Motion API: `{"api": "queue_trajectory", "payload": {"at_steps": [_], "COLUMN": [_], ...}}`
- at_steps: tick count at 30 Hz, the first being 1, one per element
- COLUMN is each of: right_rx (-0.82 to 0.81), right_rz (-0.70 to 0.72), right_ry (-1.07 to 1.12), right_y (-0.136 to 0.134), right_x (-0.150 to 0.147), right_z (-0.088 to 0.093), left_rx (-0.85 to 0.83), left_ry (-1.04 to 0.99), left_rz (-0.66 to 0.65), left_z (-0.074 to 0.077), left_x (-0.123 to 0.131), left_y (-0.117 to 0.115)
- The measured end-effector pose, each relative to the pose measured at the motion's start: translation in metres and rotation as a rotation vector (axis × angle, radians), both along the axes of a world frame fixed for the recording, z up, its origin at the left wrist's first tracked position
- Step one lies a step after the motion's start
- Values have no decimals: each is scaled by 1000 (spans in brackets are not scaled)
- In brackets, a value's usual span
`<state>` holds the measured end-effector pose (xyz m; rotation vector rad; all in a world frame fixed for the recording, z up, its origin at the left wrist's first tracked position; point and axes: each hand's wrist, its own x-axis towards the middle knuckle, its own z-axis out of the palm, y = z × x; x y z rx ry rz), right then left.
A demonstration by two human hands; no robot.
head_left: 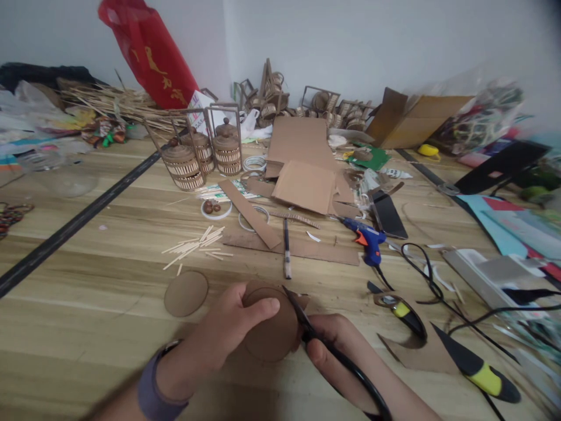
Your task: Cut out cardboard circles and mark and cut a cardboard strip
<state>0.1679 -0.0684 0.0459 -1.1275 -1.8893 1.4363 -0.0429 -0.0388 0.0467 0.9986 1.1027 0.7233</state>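
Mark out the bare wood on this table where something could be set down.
The widest patch lies between the black strip and the loose cardboard disc. A smaller one lies between the slim black tool and the glue gun, beyond the right hand. Crowded: right of the glue gun, and around the cardboard sheets.

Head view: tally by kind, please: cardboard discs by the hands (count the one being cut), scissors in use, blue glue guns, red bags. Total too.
Discs: 2 (one loose, one held)
Scissors: 1
Glue gun: 1
Red bag: 1
Total: 5
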Motion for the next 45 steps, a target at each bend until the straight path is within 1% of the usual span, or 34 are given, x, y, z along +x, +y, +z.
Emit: {"api": "queue_trajectory", "payload": {"at_steps": [4,10,17,21,24,27,31,34,40,45], "right_rx": [-54,-2,-17,-49,-27,-20,-33,-59,-114,-87], "right_rz": [-24,-34,-43,-30,-29,-35,-32,-16,-4,2], "right_ry": [41,59,104,124,121,103,95,74,50,46], "right_y": [-1,-1,1,0,-1,-1,-2,-2,-3,-3], "right_x": [-1,-2,-3,-2,-2,-2,-1,0,2,5], "right_z": [-2,-1,1,1,2,2,2,-1,-3,-2], "left_rx": [7,46,45,54,61,58,44,34,39,19], "left_ry": [-13,-3,5,-4,3,14,45,73,73,94], "left_rz": [-14,-75,-80,-93,-92,-80,-102,-85,-93,-100], "left_z": [4,12,11,14,17,17,14,12,13,12], "left_x": [-1,-1,-3,-2,-1,-1,-3,-4,-5,-6], "left_y": [1,2,2,4,4,3,3,4,4,3]}}
